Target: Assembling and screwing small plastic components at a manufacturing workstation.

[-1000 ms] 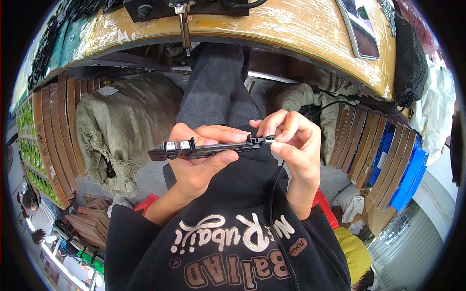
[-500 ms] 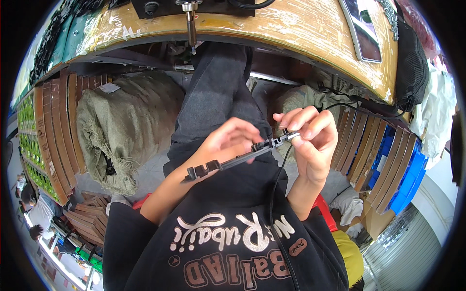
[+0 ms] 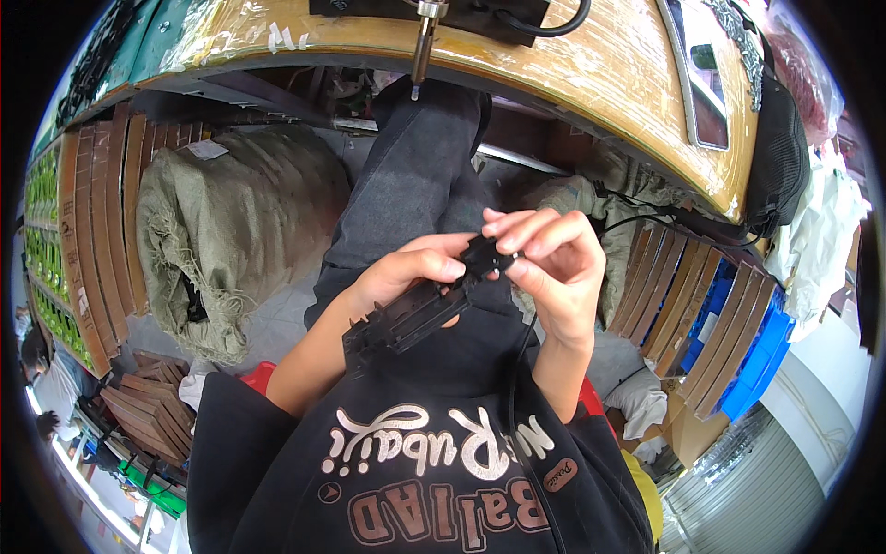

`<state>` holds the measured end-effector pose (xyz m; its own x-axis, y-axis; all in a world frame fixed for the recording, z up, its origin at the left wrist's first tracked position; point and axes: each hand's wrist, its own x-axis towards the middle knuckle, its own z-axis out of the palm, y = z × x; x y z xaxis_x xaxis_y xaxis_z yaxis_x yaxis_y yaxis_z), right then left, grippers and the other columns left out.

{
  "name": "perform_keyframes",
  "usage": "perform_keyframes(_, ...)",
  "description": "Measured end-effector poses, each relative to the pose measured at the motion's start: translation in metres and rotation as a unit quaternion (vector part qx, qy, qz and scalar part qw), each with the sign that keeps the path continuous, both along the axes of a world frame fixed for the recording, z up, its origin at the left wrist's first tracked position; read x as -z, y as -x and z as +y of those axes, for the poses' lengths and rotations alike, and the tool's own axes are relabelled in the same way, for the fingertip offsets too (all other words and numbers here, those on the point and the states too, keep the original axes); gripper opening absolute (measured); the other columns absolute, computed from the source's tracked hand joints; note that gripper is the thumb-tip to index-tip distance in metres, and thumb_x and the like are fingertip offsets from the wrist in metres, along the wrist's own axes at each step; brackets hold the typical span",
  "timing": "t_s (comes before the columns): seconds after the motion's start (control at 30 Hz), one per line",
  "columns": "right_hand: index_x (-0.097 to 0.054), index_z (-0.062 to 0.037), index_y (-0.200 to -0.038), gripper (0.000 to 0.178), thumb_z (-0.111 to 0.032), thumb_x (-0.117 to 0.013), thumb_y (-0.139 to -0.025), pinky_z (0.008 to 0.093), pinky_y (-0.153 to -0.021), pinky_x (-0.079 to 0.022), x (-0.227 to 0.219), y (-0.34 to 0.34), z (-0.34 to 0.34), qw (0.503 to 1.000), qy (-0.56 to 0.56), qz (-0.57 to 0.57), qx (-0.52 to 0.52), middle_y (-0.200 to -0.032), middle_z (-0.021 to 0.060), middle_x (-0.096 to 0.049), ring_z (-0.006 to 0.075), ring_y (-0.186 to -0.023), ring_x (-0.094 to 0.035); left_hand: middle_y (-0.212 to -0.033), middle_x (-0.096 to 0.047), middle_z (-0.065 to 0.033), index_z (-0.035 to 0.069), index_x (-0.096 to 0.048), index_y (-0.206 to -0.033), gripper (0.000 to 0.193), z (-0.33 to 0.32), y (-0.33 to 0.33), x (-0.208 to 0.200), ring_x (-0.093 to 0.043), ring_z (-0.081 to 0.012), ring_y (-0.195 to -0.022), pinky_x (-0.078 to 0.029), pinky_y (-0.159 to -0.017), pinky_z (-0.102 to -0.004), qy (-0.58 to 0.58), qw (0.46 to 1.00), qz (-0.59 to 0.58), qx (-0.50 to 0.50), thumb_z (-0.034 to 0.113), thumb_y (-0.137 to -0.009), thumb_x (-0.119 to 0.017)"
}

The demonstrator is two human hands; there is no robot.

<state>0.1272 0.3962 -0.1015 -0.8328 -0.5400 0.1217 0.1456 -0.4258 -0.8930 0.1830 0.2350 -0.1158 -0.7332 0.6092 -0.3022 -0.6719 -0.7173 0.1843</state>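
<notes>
A long black plastic part (image 3: 406,319) with clips and slots along it is held slantwise above my lap. My left hand (image 3: 415,270) is closed around its middle, the thumb on top and the other fingers partly hidden behind it. At the part's upper right end, my right hand (image 3: 561,277) pinches with thumb and fingertips; whether a separate small piece sits there cannot be made out. A thin black cord (image 3: 513,392) hangs below the right hand and runs down over my dark shirt.
Ahead is a wooden bench (image 3: 609,83) with a metal driver shaft (image 3: 424,55) pointing down over its edge. A phone (image 3: 706,92) lies on it at the right. A woven sack (image 3: 245,222) and stacked cardboard (image 3: 101,231) stand left; more cardboard and blue bins (image 3: 759,355) stand right.
The black part has turned so its broad face shows. My left hand has closed on its middle, and my right hand has shifted left with its end. The view has shifted slightly.
</notes>
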Motion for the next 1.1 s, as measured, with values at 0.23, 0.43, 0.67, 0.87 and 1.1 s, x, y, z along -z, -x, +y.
perform_keyframes(0.23,-0.046,0.0020,-0.101,0.030,0.006,-0.056,-0.074,0.0315,-0.082,-0.042,-0.002,0.002,-0.012,0.987,-0.140,-0.070,0.022,-0.105,0.0167,-0.049,0.0210,-0.093,-0.052,-0.079,-0.057,-0.0023,-0.001,-0.046,-0.097,0.018,0.000,0.009,-0.005,-0.049,-0.0009,-0.069,-0.039,-0.057,-0.0152,0.389,0.866,0.080,-0.303,0.002,-0.080,-0.050)
perform_keyframes(0.43,-0.042,0.0046,-0.107,0.032,0.001,-0.053,-0.078,0.0243,-0.038,-0.046,-0.017,-0.002,-0.014,0.939,-0.174,-0.267,-0.130,-0.080,0.0132,-0.056,0.0196,-0.049,-0.057,-0.068,-0.055,0.0000,0.001,-0.046,-0.094,0.017,-0.013,0.026,-0.009,-0.042,0.0013,-0.055,-0.032,-0.044,-0.0151,0.456,0.797,0.096,-0.385,0.003,-0.079,-0.052)
perform_keyframes(0.67,-0.043,0.0063,-0.104,0.029,0.004,-0.052,-0.077,0.0242,-0.038,-0.045,-0.013,-0.006,-0.020,0.946,-0.170,-0.258,-0.097,-0.076,0.0118,-0.056,0.0192,-0.048,-0.057,-0.062,-0.054,0.0011,0.000,-0.045,-0.089,0.015,-0.016,0.030,-0.008,-0.039,0.0017,-0.052,-0.030,-0.042,-0.0160,0.477,0.781,0.108,-0.387,0.004,-0.077,-0.053)
perform_keyframes(0.87,-0.044,0.0061,-0.102,0.028,0.005,-0.053,-0.076,0.0242,-0.037,-0.045,-0.012,-0.007,-0.019,0.951,-0.166,-0.246,-0.084,-0.076,0.0114,-0.057,0.0190,-0.049,-0.057,-0.061,-0.053,0.0008,0.000,-0.044,-0.086,0.014,-0.015,0.030,-0.011,-0.038,0.0015,-0.053,-0.030,-0.042,-0.0165,0.482,0.774,0.113,-0.395,0.004,-0.076,-0.053)
perform_keyframes(1.1,-0.044,0.0065,-0.103,0.030,0.005,-0.054,-0.074,0.0258,-0.038,-0.045,-0.011,-0.010,-0.014,0.955,-0.148,-0.250,-0.062,-0.076,0.0109,-0.057,0.0203,-0.049,-0.057,-0.058,-0.053,-0.0001,0.000,-0.044,-0.083,0.014,-0.011,0.031,-0.009,-0.038,0.0011,-0.053,-0.031,-0.041,-0.0169,0.489,0.770,0.119,-0.391,0.005,-0.075,-0.054)
